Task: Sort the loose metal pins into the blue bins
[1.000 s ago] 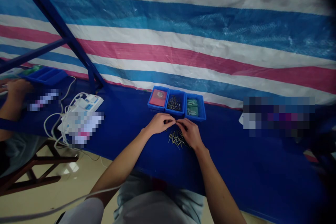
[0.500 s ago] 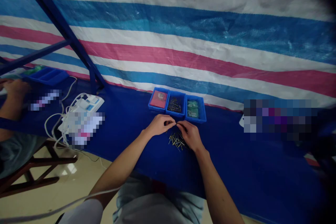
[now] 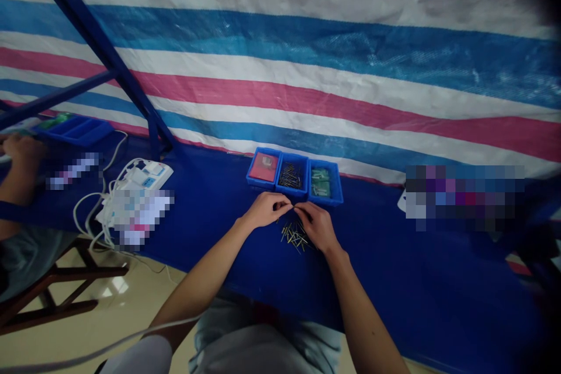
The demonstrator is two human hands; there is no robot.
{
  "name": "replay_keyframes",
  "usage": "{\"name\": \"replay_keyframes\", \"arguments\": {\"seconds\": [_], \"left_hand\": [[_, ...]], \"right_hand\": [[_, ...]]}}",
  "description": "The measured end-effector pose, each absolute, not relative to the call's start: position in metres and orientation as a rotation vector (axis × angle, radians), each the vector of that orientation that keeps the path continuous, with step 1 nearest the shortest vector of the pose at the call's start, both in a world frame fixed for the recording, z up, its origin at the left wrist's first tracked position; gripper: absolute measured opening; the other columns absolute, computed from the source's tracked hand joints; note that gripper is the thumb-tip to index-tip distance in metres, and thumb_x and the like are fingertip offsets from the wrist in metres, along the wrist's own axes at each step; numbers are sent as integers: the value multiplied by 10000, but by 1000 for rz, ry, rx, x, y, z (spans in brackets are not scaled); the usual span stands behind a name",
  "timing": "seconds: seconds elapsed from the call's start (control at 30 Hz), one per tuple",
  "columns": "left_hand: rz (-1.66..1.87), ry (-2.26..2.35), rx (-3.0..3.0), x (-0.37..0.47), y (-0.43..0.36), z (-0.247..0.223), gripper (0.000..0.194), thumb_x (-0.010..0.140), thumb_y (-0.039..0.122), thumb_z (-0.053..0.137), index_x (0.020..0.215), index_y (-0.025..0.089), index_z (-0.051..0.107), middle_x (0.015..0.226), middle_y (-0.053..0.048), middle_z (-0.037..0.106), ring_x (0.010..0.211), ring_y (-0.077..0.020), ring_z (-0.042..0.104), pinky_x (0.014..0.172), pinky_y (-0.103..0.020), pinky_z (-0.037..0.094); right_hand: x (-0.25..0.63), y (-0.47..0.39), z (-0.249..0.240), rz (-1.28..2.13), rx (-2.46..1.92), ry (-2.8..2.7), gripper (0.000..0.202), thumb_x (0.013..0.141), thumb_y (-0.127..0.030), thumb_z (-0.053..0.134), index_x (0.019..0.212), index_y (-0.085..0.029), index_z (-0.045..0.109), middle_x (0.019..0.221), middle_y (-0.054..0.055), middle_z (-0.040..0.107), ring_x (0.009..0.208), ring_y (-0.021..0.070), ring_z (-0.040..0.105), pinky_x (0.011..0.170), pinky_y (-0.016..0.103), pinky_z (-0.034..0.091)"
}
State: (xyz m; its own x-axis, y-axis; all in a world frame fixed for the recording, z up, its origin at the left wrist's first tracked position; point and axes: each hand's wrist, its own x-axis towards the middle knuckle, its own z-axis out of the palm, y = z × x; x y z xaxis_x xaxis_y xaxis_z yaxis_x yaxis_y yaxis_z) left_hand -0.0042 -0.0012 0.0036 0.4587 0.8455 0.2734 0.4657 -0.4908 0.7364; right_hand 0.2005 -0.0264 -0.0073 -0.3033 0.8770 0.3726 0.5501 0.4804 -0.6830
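Note:
My left hand point(image 3: 268, 208) and my right hand point(image 3: 316, 223) meet fingertip to fingertip over the blue table, both closed in a pinch. Whatever they hold between them is too small to make out. Just below the fingers lies a loose pile of thin, yellowish and silvery screw-like pieces point(image 3: 294, 236). Beyond my hands stands a row of three joined blue bins. The left bin point(image 3: 248, 180) holds a red flat piece point(image 3: 263, 167), the middle one dark screw-like pieces point(image 3: 290, 175), the right one green-and-clear small parts point(image 3: 321, 182).
A white power strip point(image 3: 160, 174) with tangled cables lies to the left, near a blue frame post point(image 3: 109, 58). Farther left, another person's hand point(image 3: 21, 149) works by a blue tray point(image 3: 81, 130). A striped sheet point(image 3: 280, 90) hangs behind the table point(image 3: 272, 269).
The camera view has shifted very slightly. My hands keep the same pinched pose above the pile; the other person's hand at the left has moved a little leftward.

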Motion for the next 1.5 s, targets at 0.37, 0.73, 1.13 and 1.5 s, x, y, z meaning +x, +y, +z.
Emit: {"name": "replay_keyframes", "arguments": {"seconds": [0.37,0.73,1.13,1.5], "left_hand": [[850,1097,2115,-4,0,1,235,949,346,585,906,165,729,703,-9,671,620,-120,580,615,-226,398],[849,1092,2108,-4,0,1,219,947,329,587,892,168,725,714,-4,665,626,-117,576,620,-223,396],[826,1102,2093,-4,0,0,223,949,338,588,910,167,727,714,-14,687,624,-122,599,617,-221,411],[841,1091,2092,-4,0,1,225,948,336,587,913,165,729,722,-13,676,620,-120,573,614,-224,406]], "right_hand": [[200,-25,-12,566,-1174,-1982,209,996,-317,517,1015,-213,698,931,63,723,825,211,685,742,307,508],[200,-25,-13,574,-1193,-1982,192,991,-306,524,1015,-227,697,942,52,730,829,213,692,733,300,508],[201,-25,-14,590,-1175,-1983,187,990,-301,532,1031,-236,703,981,52,734,870,220,700,782,319,521],[201,-25,-12,590,-1171,-1993,197,995,-307,520,1040,-240,700,978,52,733,857,214,696,779,319,519]]}}
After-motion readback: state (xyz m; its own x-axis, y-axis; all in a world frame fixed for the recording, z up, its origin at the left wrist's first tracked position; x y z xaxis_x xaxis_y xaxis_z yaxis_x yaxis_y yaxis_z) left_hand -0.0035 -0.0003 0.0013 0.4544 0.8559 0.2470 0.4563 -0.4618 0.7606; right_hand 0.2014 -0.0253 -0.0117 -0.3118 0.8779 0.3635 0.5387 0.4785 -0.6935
